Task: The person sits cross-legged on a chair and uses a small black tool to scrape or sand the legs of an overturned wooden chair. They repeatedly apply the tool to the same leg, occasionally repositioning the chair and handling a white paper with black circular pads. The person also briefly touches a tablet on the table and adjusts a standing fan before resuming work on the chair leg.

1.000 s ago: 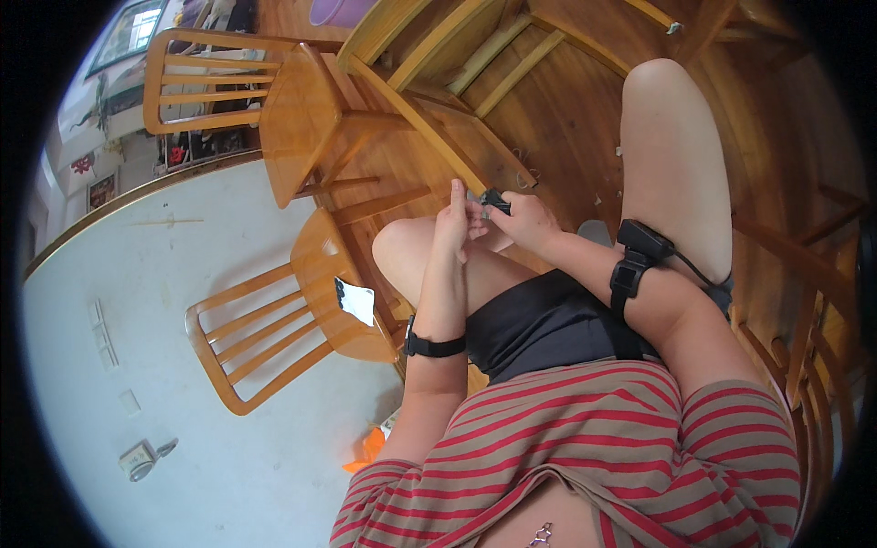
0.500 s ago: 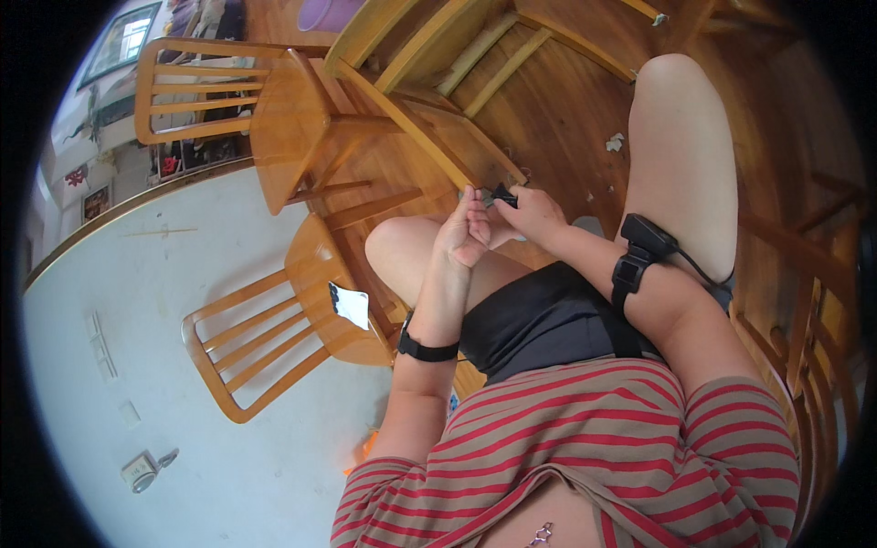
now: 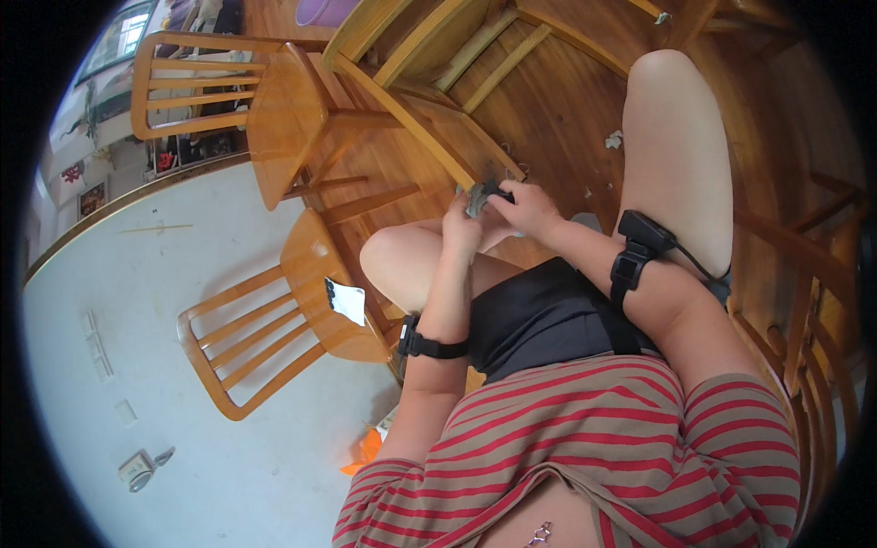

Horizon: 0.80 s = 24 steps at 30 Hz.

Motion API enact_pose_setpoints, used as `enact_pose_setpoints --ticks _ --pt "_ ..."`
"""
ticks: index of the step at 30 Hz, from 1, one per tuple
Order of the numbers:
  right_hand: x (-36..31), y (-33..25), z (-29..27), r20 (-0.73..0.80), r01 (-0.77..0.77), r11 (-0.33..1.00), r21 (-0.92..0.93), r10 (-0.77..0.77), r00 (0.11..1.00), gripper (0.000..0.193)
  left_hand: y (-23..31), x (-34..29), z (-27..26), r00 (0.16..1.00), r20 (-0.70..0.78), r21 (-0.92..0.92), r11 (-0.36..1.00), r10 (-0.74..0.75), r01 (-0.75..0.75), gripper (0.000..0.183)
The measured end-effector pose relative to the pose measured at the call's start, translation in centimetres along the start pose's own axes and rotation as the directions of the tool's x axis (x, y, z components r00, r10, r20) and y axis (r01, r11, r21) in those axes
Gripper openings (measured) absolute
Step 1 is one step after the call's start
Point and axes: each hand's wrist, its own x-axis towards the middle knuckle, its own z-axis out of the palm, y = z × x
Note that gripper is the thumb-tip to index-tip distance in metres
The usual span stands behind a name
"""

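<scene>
A wooden chair (image 3: 399, 110) lies tipped over ahead of me, one of its legs (image 3: 429, 151) pointing toward my lap. At that leg's end is a small grey and black piece (image 3: 478, 198), soft-looking; its exact kind cannot be made out. My left hand (image 3: 462, 228) is closed around the near side of this piece, its fingertips partly hidden. From the right, my right hand (image 3: 530, 209) pinches the black part of the same piece between thumb and fingers. Both hands meet just above my bent left knee.
Two upright wooden chairs, one farther (image 3: 288, 119) and one nearer with a white packet (image 3: 347, 302) on its seat (image 3: 311, 265), stand at the left by a white wall (image 3: 119, 310). Paper scraps (image 3: 614, 140) lie on the wooden floor. More wooden furniture (image 3: 804, 320) is at the right.
My left hand has turned and dropped slightly below the leg's end. The grey part, barely visible before, now shows plainly at the leg tip. My right hand has shifted slightly left.
</scene>
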Motion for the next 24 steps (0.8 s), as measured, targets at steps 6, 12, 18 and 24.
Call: enact_pose_setpoints --ticks 6,12,18,24 --pt "0.6 -0.3 0.8 0.060 0.122 0.975 0.188 -0.136 0.989 0.025 2.0 -0.2 -1.9 0.964 0.258 -0.805 0.536 -0.071 0.255 0.023" --pt "0.7 -1.0 0.4 0.088 0.135 0.984 0.116 -0.146 0.985 0.027 2.2 0.2 -1.3 0.975 0.212 -0.716 0.667 -0.072 0.205 0.021" --pt "0.1 -1.3 -0.1 0.117 0.067 0.996 -0.053 -0.060 0.991 0.030 2.9 0.3 -1.4 0.946 0.324 -0.751 0.604 -0.014 0.267 0.027" --pt "0.6 -0.9 0.0 0.074 0.151 0.988 0.032 -0.153 0.985 0.028 3.1 0.0 -1.1 0.961 0.254 -0.713 0.649 -0.112 0.264 0.022"
